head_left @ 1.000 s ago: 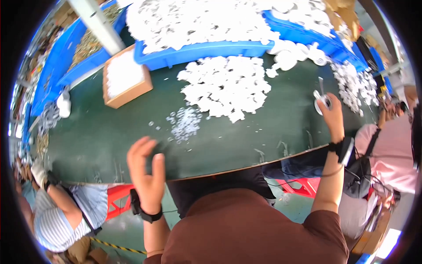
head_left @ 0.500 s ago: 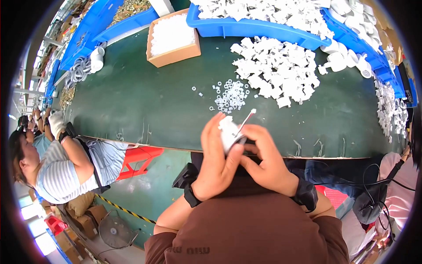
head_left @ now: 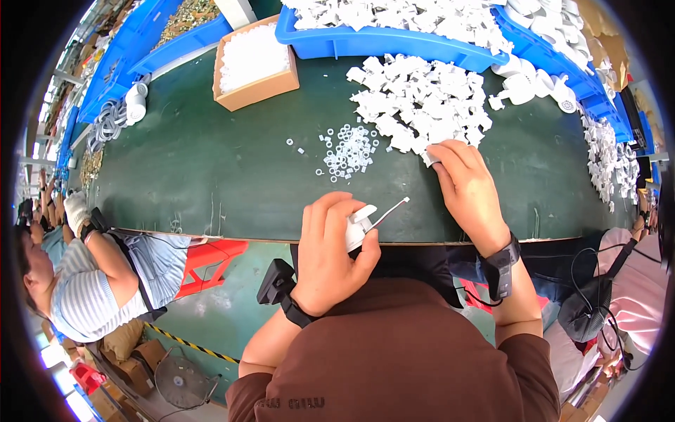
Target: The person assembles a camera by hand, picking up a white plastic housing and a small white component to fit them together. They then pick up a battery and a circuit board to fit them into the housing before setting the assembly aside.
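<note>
Now white part [head_left: 360, 224] within left hand [head_left: 330, 257]

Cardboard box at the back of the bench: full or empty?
Nearly full. The open cardboard box holds small white pieces close up to its rim.

You are in a factory assembly hall, seated at a long dark green workbench [head_left: 211, 190]. Along its far edge stand blue plastic bins [head_left: 394, 43] heaped with white moulded parts, and beside them an open cardboard box [head_left: 254, 65] of small white pieces. Loose piles of white plastic parts [head_left: 415, 98] lie on the bench, and another worker [head_left: 91, 281] sits at its left end.
</note>
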Demonstrator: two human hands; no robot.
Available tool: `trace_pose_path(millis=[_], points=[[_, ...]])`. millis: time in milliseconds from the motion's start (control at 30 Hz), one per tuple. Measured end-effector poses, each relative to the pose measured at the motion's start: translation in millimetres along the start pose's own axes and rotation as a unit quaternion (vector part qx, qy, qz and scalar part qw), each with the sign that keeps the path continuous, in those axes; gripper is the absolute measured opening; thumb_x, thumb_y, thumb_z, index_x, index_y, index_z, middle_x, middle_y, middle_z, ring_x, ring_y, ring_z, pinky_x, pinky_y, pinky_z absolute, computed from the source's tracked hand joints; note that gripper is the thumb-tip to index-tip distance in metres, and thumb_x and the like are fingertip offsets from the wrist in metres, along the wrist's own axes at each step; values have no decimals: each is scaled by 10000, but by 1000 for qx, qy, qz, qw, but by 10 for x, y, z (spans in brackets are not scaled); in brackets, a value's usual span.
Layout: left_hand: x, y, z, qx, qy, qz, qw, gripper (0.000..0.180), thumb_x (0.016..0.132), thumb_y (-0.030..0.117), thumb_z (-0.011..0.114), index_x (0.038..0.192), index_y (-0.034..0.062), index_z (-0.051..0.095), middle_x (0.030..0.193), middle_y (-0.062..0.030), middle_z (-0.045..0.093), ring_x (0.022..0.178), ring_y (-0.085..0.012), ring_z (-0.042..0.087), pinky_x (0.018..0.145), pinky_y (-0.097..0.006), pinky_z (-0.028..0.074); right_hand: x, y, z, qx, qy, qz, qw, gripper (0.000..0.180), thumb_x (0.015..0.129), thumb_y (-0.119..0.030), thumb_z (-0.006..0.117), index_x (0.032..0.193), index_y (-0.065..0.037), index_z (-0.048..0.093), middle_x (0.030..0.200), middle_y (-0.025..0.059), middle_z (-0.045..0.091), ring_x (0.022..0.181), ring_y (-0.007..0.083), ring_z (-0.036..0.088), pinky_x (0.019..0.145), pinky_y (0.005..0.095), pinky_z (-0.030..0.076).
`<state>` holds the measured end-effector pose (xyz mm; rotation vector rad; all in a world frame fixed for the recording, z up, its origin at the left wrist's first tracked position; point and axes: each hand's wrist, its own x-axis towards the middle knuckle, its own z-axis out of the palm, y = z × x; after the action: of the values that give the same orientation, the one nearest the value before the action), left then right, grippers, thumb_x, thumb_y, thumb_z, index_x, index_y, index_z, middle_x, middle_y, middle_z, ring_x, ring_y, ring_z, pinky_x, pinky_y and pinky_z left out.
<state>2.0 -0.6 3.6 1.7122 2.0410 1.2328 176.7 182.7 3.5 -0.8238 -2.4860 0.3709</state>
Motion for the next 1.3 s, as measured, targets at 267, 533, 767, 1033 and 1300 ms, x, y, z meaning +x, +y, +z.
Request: trace_pose_path(millis=[267, 533, 767, 1033, 1300], points=[[151, 9, 3, -11, 28, -26, 999, 241, 808, 56, 691, 1035, 25, 615, 1062, -146, 604, 932, -343, 580, 811, -405, 488, -8, -314, -141, 249, -30, 111, 962, 324, 914, 45, 658, 1227, -38, 663, 1163, 102, 621, 944, 178, 629, 844, 302, 518], [133, -40, -4, -11, 54, -56, 997, 199, 809, 34, 674, 1002, 8, 631, 988, -144, 638, 867, -329, 618, 781, -395, 515, -26, -675, 85, 529, -136, 206, 812, 155, 977, 13, 656, 1130, 6, 679, 963, 29, 683, 852, 75, 619, 783, 247, 528], [145, -33, 16, -79, 78, -96, 989, 135, 878, 100, 654, 991, 27, 655, 962, -134, 666, 826, -333, 659, 716, -403, 543, -157, -844, 367, 477, 12, 77, 875, 139, 946, 71, 659, 1064, -1, 669, 995, 54, 652, 858, 95, 622, 740, 253, 517], [146, -43, 13, -142, 21, -47, 989, 122, 954, 42, 578, 1025, -27, 649, 1029, -156, 665, 893, -275, 642, 810, -348, 514, -227, -799, 370, 498, 7, 108, 861, 131, 918, 87, 667, 1025, 11, 675, 983, 71, 649, 863, 100, 617, 750, 247, 501], [148, -25, -6, -138, 31, -83, 987, 91, 929, 87, 663, 982, 13, 658, 987, -131, 675, 904, -330, 631, 810, -395, 510, -19, -320, 64, 186, 44, 91, 977, 191, 898, -18, 728, 1082, -39, 677, 1020, 68, 669, 782, 163, 606, 685, 281, 489]])
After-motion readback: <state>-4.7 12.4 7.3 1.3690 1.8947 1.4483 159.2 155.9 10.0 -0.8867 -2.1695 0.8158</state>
